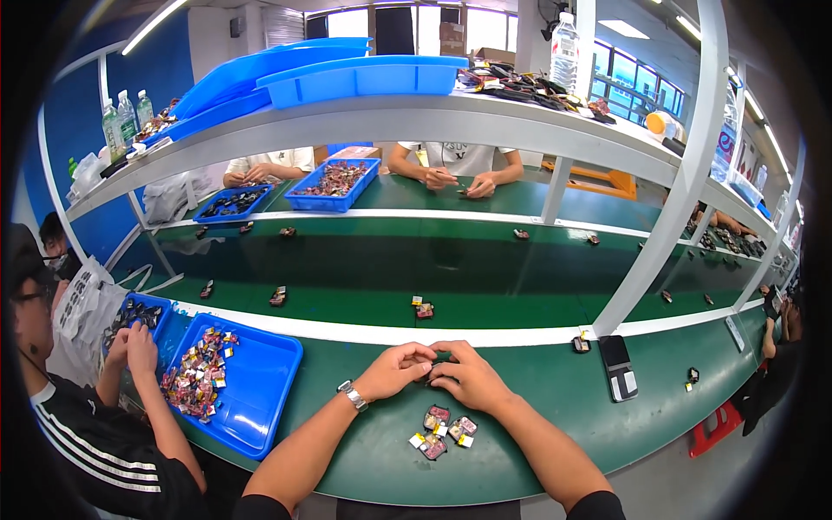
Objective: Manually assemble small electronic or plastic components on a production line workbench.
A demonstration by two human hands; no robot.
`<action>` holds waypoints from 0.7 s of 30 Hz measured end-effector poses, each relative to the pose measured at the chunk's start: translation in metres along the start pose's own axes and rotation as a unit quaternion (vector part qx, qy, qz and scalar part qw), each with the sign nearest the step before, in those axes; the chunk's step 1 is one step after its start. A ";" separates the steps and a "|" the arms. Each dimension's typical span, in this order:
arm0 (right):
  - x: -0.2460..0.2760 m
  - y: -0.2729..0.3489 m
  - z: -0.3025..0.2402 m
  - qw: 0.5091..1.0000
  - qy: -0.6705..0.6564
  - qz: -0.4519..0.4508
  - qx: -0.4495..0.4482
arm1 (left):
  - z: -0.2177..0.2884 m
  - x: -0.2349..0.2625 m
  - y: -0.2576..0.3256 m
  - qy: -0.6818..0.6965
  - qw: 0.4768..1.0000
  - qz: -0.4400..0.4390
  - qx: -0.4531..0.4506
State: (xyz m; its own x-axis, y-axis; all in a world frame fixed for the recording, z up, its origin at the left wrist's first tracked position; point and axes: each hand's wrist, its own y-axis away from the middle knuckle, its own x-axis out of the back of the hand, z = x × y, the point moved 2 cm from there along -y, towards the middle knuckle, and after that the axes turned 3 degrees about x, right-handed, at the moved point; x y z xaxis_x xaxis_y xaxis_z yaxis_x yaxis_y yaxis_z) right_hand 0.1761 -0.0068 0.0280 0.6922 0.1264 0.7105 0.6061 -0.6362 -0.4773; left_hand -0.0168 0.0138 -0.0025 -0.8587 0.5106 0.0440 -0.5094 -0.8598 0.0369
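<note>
Over the green bench my left hand (392,373), with a metal-band watch on its wrist, meets my right hand (470,378). Both are closed, fingertips together around a small dark part (430,373) that my fingers mostly cover; its exact kind does not show. Just below my hands lies a small cluster of flat dark-edged pieces (436,419) with reddish faces and yellow-white tabs, touching or overlapping one another.
A blue tray (276,400) with many similar pieces stands left, beside a co-worker's hands (139,351). A white rail (364,333) separates the bench from the green conveyor belt (364,299), which carries scattered pieces. A black-and-grey device (617,368) lies right, near a white upright (663,199).
</note>
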 end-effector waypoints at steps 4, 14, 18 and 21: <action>0.000 0.001 0.000 1.000 0.002 0.009 0.016 | 0.009 0.000 0.003 -0.014 0.997 -0.065 0.039; 0.002 0.001 0.003 0.998 -0.034 0.038 -0.038 | 0.001 -0.005 0.002 0.189 0.977 -0.068 0.078; 0.002 0.001 0.000 0.996 -0.049 0.058 -0.047 | 0.002 -0.004 0.004 0.191 0.976 -0.090 0.054; 0.001 0.001 0.001 0.996 -0.047 0.061 -0.042 | 0.002 -0.004 0.004 0.180 0.978 -0.090 0.047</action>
State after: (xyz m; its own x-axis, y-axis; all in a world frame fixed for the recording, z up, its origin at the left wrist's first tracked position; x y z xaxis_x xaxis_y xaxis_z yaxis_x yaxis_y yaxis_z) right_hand 0.1774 -0.0069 0.0275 0.7946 0.1129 0.5966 0.4837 -0.7116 -0.5095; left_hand -0.0153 0.0081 -0.0001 -0.7289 0.6021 -0.3258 -0.6605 -0.7436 0.1035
